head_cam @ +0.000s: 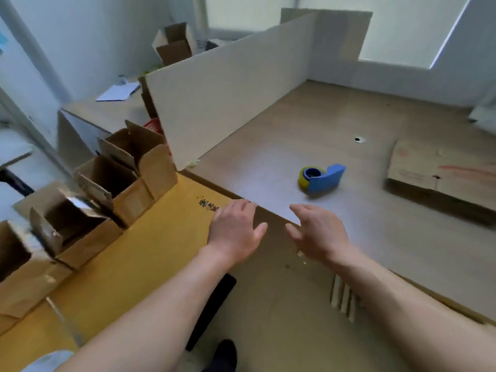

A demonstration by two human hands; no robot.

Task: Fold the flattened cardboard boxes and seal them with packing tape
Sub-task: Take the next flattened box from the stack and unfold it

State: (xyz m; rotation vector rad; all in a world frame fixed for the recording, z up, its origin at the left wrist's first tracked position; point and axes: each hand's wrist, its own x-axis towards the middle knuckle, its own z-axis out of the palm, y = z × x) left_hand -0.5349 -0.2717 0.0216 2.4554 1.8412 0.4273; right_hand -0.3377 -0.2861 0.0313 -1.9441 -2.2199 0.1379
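Now the left hand (236, 229) and right hand (316, 234) are spread and empty; the flattened cardboard (442, 173) to their right seems light but stiff, so take its edges.

Soft daylight from the shaded window (402, 28), beyond the tape dispenser (322, 181); pale glare on the desk (349, 124) around it, dark shadow just under it. Whole frame motion-smeared, open boxes (112, 183) left of it worst; edges bowed

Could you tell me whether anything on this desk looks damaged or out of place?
The cardboard sheet nearest the camera seems torn near its right edge, exposing corrugated ribs, with small crumbs beside it. The tape dispenser looks undamaged.
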